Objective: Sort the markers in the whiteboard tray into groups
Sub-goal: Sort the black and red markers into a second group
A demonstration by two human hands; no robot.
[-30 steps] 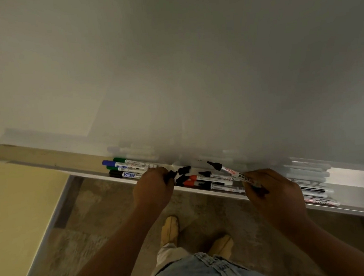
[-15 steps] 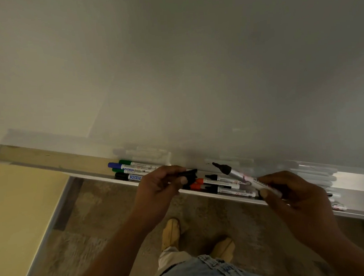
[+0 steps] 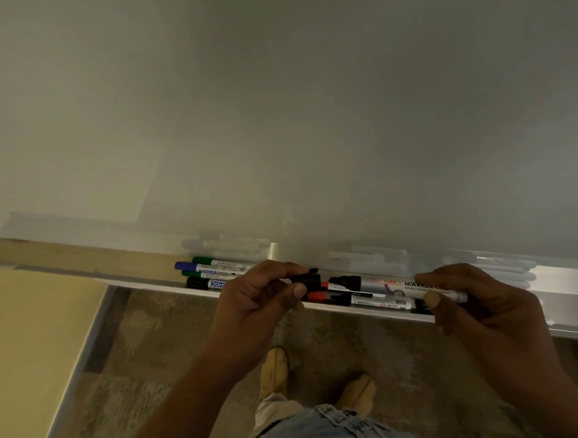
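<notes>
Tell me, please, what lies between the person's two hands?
In the head view: the white marker held by the right hand, its black end toward the black cap in the left hand; beneath, an orange-capped marker in the tray.

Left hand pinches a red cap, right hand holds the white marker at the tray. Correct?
Not quite: the cap pinched by the left hand is black, not red, as the head view shows. The right hand does hold the white marker at the tray.
</notes>
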